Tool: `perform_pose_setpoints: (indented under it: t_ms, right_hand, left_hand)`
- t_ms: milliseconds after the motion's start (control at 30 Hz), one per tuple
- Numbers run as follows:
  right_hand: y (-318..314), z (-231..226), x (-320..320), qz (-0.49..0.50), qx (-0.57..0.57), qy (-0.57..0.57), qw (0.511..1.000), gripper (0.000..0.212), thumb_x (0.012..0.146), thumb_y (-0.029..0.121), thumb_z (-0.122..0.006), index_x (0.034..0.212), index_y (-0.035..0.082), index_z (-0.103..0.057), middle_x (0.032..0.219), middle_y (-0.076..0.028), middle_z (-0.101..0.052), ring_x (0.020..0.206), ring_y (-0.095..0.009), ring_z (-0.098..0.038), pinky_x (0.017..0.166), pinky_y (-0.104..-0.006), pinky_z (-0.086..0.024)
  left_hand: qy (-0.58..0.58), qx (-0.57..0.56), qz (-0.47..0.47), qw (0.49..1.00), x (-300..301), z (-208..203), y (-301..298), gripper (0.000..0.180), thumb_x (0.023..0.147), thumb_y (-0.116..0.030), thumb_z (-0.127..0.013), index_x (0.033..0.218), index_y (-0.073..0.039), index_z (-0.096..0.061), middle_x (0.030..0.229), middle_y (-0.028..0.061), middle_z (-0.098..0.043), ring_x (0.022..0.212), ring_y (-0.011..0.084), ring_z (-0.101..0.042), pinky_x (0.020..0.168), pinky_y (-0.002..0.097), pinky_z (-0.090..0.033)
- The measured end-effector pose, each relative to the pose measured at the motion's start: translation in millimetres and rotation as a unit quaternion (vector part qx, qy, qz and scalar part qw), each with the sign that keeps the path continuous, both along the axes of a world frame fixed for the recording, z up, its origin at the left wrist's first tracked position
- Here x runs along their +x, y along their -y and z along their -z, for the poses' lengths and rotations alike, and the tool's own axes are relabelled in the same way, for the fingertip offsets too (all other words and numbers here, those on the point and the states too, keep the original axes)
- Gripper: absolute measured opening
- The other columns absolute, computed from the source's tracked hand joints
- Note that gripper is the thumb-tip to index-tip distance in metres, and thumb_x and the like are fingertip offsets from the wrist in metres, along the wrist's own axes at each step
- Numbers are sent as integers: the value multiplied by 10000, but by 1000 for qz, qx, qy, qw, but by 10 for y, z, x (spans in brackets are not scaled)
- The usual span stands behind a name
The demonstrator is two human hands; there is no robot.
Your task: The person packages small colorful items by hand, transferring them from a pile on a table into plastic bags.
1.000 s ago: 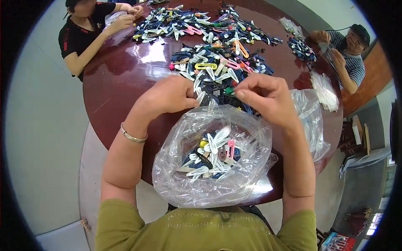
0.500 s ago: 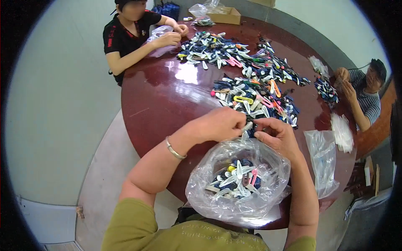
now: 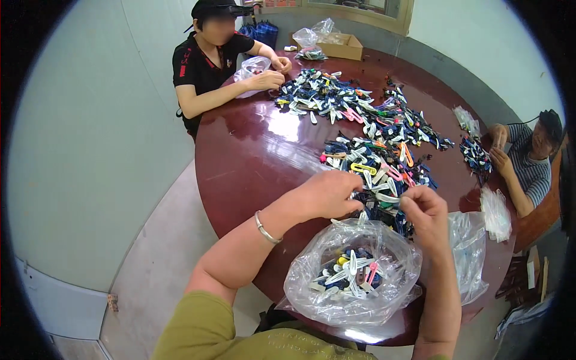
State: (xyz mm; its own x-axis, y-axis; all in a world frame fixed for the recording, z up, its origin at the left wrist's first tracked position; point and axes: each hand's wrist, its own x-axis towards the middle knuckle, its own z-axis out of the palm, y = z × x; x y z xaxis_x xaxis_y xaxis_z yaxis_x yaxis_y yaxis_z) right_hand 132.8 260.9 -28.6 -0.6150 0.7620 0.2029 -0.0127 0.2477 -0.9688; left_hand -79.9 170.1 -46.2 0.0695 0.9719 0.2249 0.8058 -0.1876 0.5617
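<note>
Over the near edge of a heap of hair clips (image 3: 363,168), my left hand (image 3: 327,195) has its thumb and forefinger apart. A pale clip (image 3: 363,217) is just below that thumb, by the bag's rim; I cannot tell whether it touches. My right hand (image 3: 428,217) pinches the end of a white snap hair clip (image 3: 387,198) at the heap's near right side. Between my forearms stands an open clear plastic bag (image 3: 300,282), holding white, pink, yellow and dark clips (image 3: 353,266).
Larger clip heaps (image 3: 327,96) spread across the round dark red table (image 3: 240,162). One person (image 3: 210,78) works at the far left, another (image 3: 528,156) at the right beside a small clip pile (image 3: 476,157). Flat clear bags (image 3: 470,255) lie right; a cardboard box (image 3: 345,49) stands far back.
My hands, close together over the heap's near edge before, are now wider apart. The right one has moved onto the heap's right side and pinches a white hair clip. The whole view has shifted.
</note>
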Motion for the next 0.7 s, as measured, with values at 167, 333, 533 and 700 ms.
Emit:
perform_pose_setpoints:
  t_ms: [167,333,533,700]
  right_hand:
    - [43,-199,171,-132,-7,-31,991,68,790,2,-666,852,5,-638,736,27,-588,653,-31,-509,580,-183,-406]
    - [-45,78,75,-78,63,132,986,151,775,4,-692,921,4,-655,709,42,-583,604,-16,-482,538,-176,-395]
    - [-98,87,80,-121,48,258,957,176,785,3,-687,958,-5,-655,753,20,-621,653,-25,-532,581,-186,-443]
    - [-135,181,77,-142,-4,219,965,216,780,35,-705,984,-13,-652,757,8,-632,657,-38,-546,595,-199,-458]
  left_hand:
    - [-114,-131,-18,985,-66,-85,96,485,678,-389,-731,907,12,-583,846,207,-624,846,386,-604,737,457,-478]
    - [-116,-136,-9,984,67,36,39,530,660,-353,-747,952,31,-530,959,229,-578,921,405,-577,785,466,-466]
    - [-93,-89,28,991,58,75,30,491,687,-298,-729,960,41,-501,949,231,-572,920,401,-574,785,467,-468]
    - [-81,-29,29,996,81,241,-13,491,687,-269,-727,983,44,-491,956,235,-581,936,391,-580,798,457,-474]
